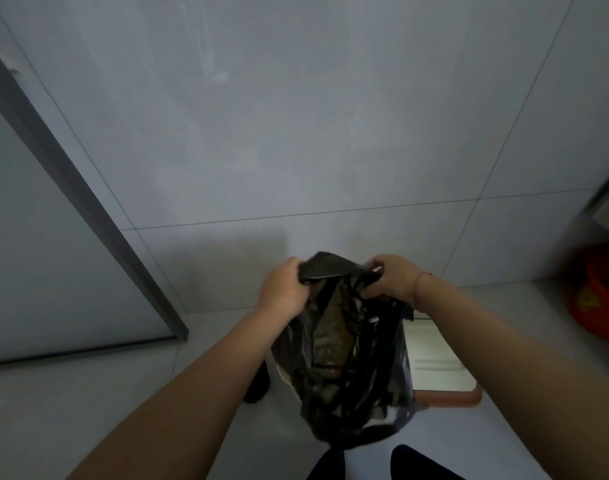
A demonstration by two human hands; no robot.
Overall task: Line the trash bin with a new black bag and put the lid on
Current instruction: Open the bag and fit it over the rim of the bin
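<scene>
A thin black bag (334,358) hangs crumpled in front of me, held up by its top edge. My left hand (282,289) grips the left side of that edge and my right hand (393,277) grips the right side, both fists closed on the plastic. Behind the bag's lower part a pale rim (285,375) shows, likely the trash bin, mostly hidden by the bag. To its right on the floor lies a white panel with an orange-brown border (441,362), possibly the lid.
A grey tiled wall (296,133) rises straight ahead. A dark door frame (88,216) runs diagonally at the left. A red-orange bucket (597,296) sits at the far right. My dark-clothed legs (410,462) show at the bottom edge.
</scene>
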